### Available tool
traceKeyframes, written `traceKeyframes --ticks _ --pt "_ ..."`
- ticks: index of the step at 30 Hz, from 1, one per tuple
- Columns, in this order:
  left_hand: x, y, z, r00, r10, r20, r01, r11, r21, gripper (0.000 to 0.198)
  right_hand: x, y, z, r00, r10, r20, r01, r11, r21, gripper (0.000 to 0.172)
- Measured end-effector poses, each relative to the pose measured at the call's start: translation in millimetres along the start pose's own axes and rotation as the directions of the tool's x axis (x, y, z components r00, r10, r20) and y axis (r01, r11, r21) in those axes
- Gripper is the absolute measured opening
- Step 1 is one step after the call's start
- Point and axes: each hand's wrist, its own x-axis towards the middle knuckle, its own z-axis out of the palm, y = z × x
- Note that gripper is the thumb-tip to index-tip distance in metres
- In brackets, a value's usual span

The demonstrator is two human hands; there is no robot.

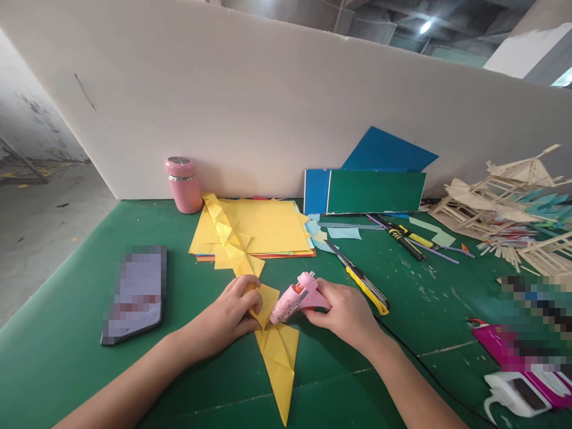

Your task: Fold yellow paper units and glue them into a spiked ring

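Observation:
A long strip of folded yellow paper [279, 357] runs from the table's front toward the stack of yellow sheets [272, 223]. My left hand [241, 307] pinches a fold of the strip near its middle. In my right hand [342, 307] is a pink glue gun [295, 298], its nozzle end pointing down and left, at or very near the paper just beside my left fingers. Whether the tip touches the paper, or any glue shows, I cannot make out.
A pink cup [184, 187] stands at the back left, above a phone [138, 295]. Right of the glue gun lie a yellow cutter [369, 289], other tools and paper scraps. Wooden stick models [491, 205] and a white power strip [521, 393] are farther right.

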Motion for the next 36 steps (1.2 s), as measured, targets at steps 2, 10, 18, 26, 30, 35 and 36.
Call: traceKeyframes --ticks 2,10,18,26,30,35,36 --pt "0.0 0.1 0.0 1.000 0.001 -0.004 -0.001 1.000 -0.007 0.012 -0.1 1.2 3.0 0.997 -0.058 -0.045 0.055 0.997 -0.054 0.010" --pt "0.6 0.7 -0.2 1.000 -0.017 -0.006 0.017 1.000 -0.022 0.013 -0.3 3.9 4.0 0.983 -0.163 -0.078 0.154 0.982 -0.110 0.011" --pt "0.1 1.5 -1.3 1.000 -0.024 0.010 0.024 0.999 -0.021 0.010 -2.5 5.9 -1.4 0.982 -0.187 0.031 0.189 0.978 -0.089 0.016" --pt "0.2 1.1 -0.8 1.000 -0.028 0.007 0.028 0.999 -0.030 0.011 -2.4 5.5 -4.1 0.984 -0.164 0.073 0.170 0.982 -0.082 0.017" --pt "0.3 1.7 -1.4 1.000 -0.021 0.007 0.021 0.999 -0.025 0.011 -1.7 5.1 -3.8 0.986 -0.162 0.045 0.166 0.982 -0.096 0.013" --pt "-0.1 2.8 -1.4 1.000 -0.012 0.002 0.012 1.000 -0.016 0.012 -0.8 4.9 -2.2 0.988 -0.153 0.026 0.155 0.981 -0.116 0.012" --pt "-0.2 2.8 -1.2 1.000 -0.013 0.002 0.013 1.000 -0.013 0.013 -0.8 5.0 -2.2 0.988 -0.154 0.025 0.156 0.981 -0.118 0.012"
